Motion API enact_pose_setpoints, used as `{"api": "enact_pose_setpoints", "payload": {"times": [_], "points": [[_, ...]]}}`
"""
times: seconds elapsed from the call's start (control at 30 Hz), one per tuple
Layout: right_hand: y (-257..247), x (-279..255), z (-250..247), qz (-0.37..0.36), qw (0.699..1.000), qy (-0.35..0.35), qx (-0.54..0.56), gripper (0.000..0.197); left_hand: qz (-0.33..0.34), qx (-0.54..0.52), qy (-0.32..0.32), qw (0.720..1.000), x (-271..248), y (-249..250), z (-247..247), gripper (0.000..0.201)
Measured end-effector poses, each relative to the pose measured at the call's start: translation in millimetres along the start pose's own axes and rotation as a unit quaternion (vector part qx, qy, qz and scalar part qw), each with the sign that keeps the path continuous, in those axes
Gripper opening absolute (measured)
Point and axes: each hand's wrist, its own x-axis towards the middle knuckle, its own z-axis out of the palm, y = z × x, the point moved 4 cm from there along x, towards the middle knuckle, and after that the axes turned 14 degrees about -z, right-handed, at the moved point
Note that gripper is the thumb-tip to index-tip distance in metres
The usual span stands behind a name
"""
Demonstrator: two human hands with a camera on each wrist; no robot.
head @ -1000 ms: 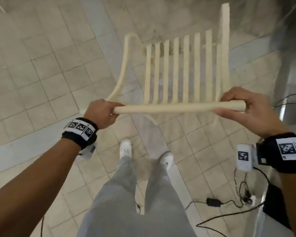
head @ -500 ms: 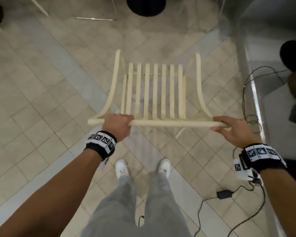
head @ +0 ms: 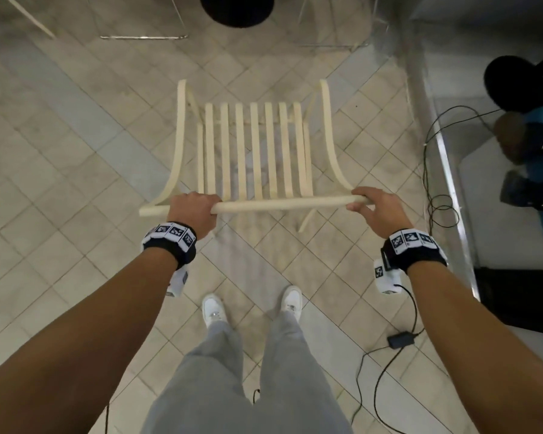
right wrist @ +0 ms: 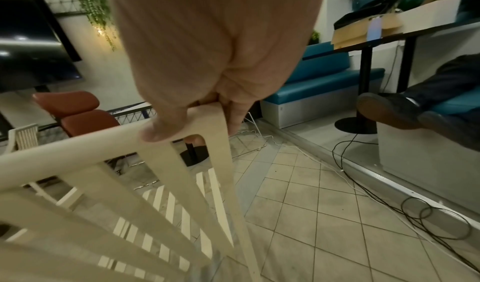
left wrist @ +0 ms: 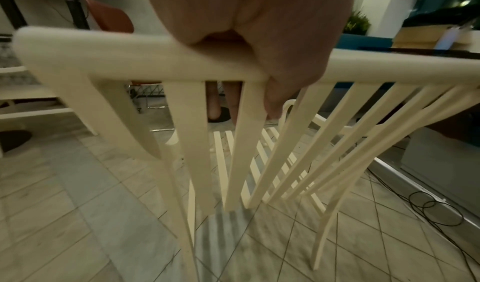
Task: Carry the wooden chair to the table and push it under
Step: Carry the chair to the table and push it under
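Between both hands: wooden chair (head: 254,151), left hand (head: 194,211) and right hand (head: 377,211) gripping top rail ends

Bare forearms, each with a black wristband (head: 173,245) carrying white squares printed with black-and-white markers; a small white camera unit (head: 386,278) hangs beneath each wrist, the right one trailing a black cable. Light grey trousers (head: 248,380), white trainers (head: 213,311).
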Motion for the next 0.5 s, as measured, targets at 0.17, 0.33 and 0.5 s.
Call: {"api": "enact_pose_setpoints", "payload": {"times": [0.17, 0.33, 0.5], "points": [[-13.6, -1.0, 7.4, 0.04, 0.996, 0.073, 0.039, 0.044, 0.086, -0.007, -0.021, 0.996, 17.3, 37.8, -10.3, 0.053], [-17.3, -62.6, 46.9, 0.186, 0.968, 0.141, 0.096, 0.063, 0.12, -0.021, -0.012, 0.992, 12.4, 80.0, -12.6, 0.09], [-8.7, -197.0, 147.4, 0.299, 0.942, -0.14, 0.057, 0.031, 0.14, -0.022, 0.006, 0.99, 17.4, 72.2, -12.7, 0.093]]}}
